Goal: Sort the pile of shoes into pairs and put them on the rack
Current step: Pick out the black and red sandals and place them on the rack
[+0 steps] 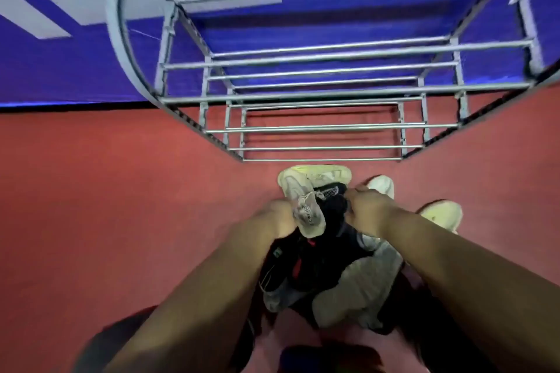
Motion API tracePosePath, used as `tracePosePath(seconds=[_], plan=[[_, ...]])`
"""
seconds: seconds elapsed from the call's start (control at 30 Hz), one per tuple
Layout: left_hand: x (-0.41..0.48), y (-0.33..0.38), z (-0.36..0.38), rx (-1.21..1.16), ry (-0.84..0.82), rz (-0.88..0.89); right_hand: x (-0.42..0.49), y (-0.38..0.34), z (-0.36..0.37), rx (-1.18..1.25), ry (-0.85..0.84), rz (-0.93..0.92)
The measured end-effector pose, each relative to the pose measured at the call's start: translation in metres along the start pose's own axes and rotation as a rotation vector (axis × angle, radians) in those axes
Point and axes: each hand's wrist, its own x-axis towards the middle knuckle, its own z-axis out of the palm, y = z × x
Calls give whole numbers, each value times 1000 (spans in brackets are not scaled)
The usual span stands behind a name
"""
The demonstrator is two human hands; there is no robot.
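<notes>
A pile of shoes lies on the red floor in front of me, below a bare metal shoe rack (327,129). My left hand (280,218) grips a pale grey sneaker (304,206) at the top of the pile. My right hand (368,209) grips a black shoe (333,206) beside it. Under my arms lie a black shoe with red trim (291,269) and a grey shoe (357,288). A whitish sneaker (321,172) lies nearest the rack, with two more (383,185) (445,213) to the right.
The rack has several tiers of silver bars and curved side frames, all without shoes. Behind it runs a blue wall panel (75,70) with pale markings. Red floor (121,191) spreads to the left and right of the pile.
</notes>
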Motion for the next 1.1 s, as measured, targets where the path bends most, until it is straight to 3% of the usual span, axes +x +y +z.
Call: tracePosePath(seconds=[0.3, 0.47, 0.6, 0.73, 0.87, 1.1], plan=[[110, -9, 70, 49, 92, -2, 87, 22, 65, 1, 28, 135], [120, -20, 85, -123, 177, -3, 103, 22, 94, 83, 59, 154], [124, -30, 98, -512, 147, -124, 104, 22, 106, 265, 152, 189], [117, -26, 98, -659, 205, -149, 100, 26, 109, 348, 211, 193], [112, -30, 93, -601, 314, -107, 93, 26, 106, 470, 271, 199], [87, -78, 82, -150, 552, -176, 90, 28, 90, 657, 468, 168]])
